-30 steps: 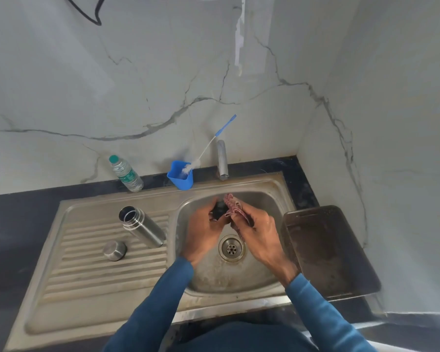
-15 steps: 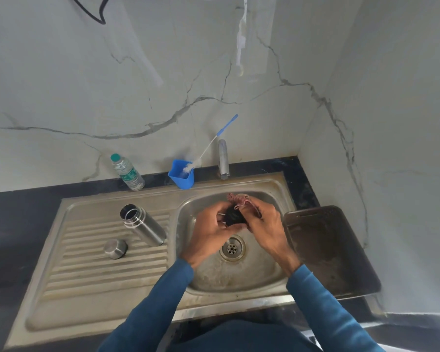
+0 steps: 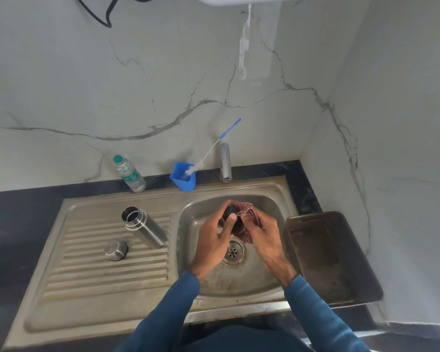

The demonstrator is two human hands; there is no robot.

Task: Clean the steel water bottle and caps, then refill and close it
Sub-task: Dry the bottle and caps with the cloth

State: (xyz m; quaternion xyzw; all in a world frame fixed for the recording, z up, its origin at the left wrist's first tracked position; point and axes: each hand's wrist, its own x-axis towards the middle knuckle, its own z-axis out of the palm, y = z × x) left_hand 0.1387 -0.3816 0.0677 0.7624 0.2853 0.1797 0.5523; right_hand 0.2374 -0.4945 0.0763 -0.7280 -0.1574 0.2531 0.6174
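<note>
Over the sink basin [image 3: 269, 207], my left hand [image 3: 212, 240] grips a small black cap [image 3: 229, 212]. My right hand [image 3: 263, 231] presses a reddish scrub cloth [image 3: 243, 228] against that cap; the cloth wraps part of it. The steel bottle [image 3: 144, 227] stands open and uncapped on the ribbed drainboard [image 3: 107, 273], left of the basin. A steel outer cap [image 3: 116, 250] rests upside down on the drainboard, in front of the bottle and to its left.
A tap [image 3: 225, 162] rises behind the basin. A blue cup [image 3: 183, 177] holds a long bottle brush [image 3: 214, 148]. A plastic water bottle [image 3: 129, 174] stands at the wall. A dark brown tray [image 3: 333, 257] lies right of the sink.
The left hand has turned the black cap, and the cloth in the right hand has shifted around it. Bottle and steel cap have not moved.
</note>
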